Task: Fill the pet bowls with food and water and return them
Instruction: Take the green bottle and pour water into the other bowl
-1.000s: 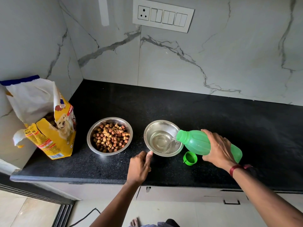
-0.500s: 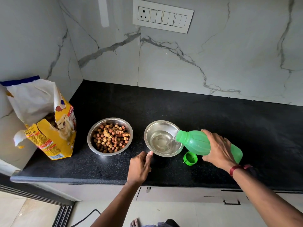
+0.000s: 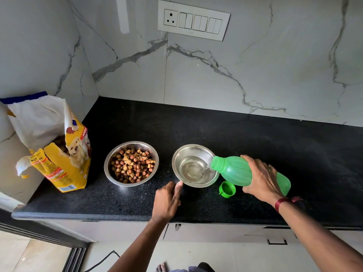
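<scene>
Kibble (image 3: 131, 165) heaps in the food bowl (image 3: 131, 143); the water bowl (image 3: 194, 145) at its 3 o'clock holds water (image 3: 191, 170), a stream (image 3: 206, 168) entering from the green bottle (image 3: 233, 170). The right hand (image 3: 261, 179) grips the bottle; the left hand (image 3: 168, 201) lies loose at the water bowl's 7 o'clock, thumb (image 3: 179, 185) at its rim, grasping nothing. A green cap (image 3: 227, 189) sits at its 5 o'clock, a food bag (image 3: 59, 167) at the food bowl's 9 o'clock
</scene>
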